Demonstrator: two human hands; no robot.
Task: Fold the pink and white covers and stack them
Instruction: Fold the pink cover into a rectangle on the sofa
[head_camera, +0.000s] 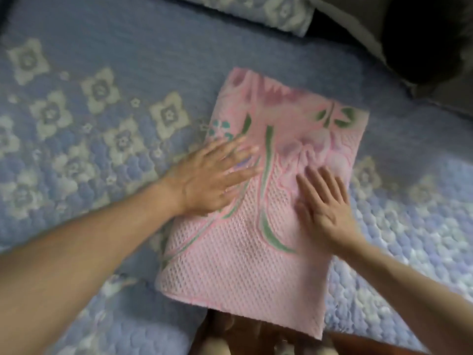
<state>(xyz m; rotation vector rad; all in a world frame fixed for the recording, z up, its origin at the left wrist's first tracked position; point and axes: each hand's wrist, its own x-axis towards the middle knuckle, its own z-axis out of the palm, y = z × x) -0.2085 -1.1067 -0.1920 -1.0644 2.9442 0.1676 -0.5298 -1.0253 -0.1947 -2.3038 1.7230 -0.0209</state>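
Pink cover [256, 213], folded thick, looks soft and light, best lifted by its side edges; left hand [212, 175] and right hand [325, 201] press it flat-fingered, gripping nothing.

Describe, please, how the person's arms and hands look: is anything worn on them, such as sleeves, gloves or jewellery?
Both forearms are bare as far as the picture shows; no sleeve is visible. The left hand and the right hand wear no gloves. No watch, bracelet or ring can be seen, though the left hand's fingers are blurred.

Pink cover [245, 252] before me: folded rectangle, floral print, waffle texture, flat on blue quilted bedspread [89, 60].
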